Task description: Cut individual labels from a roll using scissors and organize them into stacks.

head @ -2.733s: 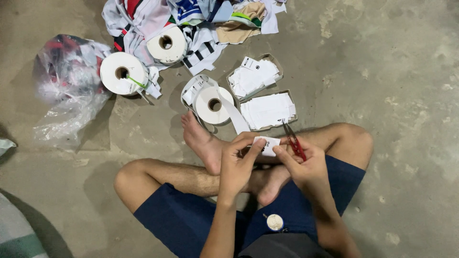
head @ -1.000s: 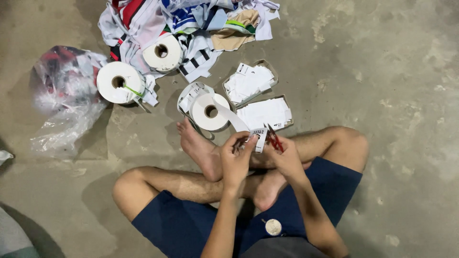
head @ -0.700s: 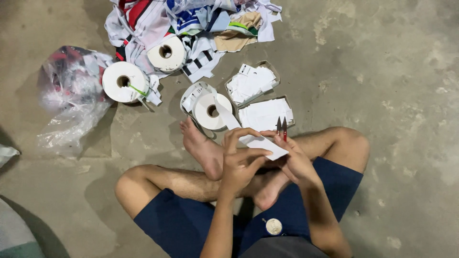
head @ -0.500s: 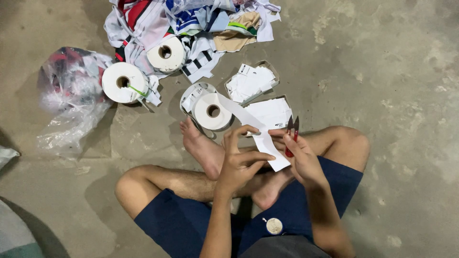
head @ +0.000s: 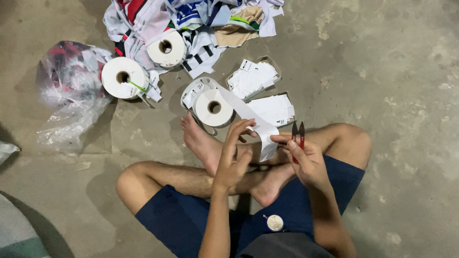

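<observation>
- Tape strip (head: 256, 125): white label ribbon, runs from the roll on the floor (head: 213, 107) up to both hands, hanging in a loose curve over the person's crossed shins.
- L hand (head: 233, 160): fingers spread and curled, fingertips on the strip's left edge near the free end; light pinch by the look of it, not a fist.
- R hand (head: 308, 162): closed round red thread snips (head: 297, 138), blades pointing up and away; thumb and forefinger also reach to the strip's right edge. Can't tell if they actually grip the ribbon or just touch it.
- Handling, my guess: strip is v. light, thin, floppy; folds and twists easily, no stiffness to speak of. Prob. smooth, so it may slide between dry fingers. Not fragile, but creases.
- Where to hold: by the edges close to the free end, both sides, keeping it taut between the hands; holding further back lets the end droop.
- Roll: wide flat spool w/ hollow core, lying on its side just beyond the person's foot; likely unwinds w/ little pull.
- Around: two more white rolls (head: 123, 77) further left, two shallow trays of cut white labels (head: 273, 109) just beyond the hands, heap of mixed cloth (head: 201, 24) at top, clear plastic bag (head: 67, 95) at left, concrete floor (head: 406, 95).
</observation>
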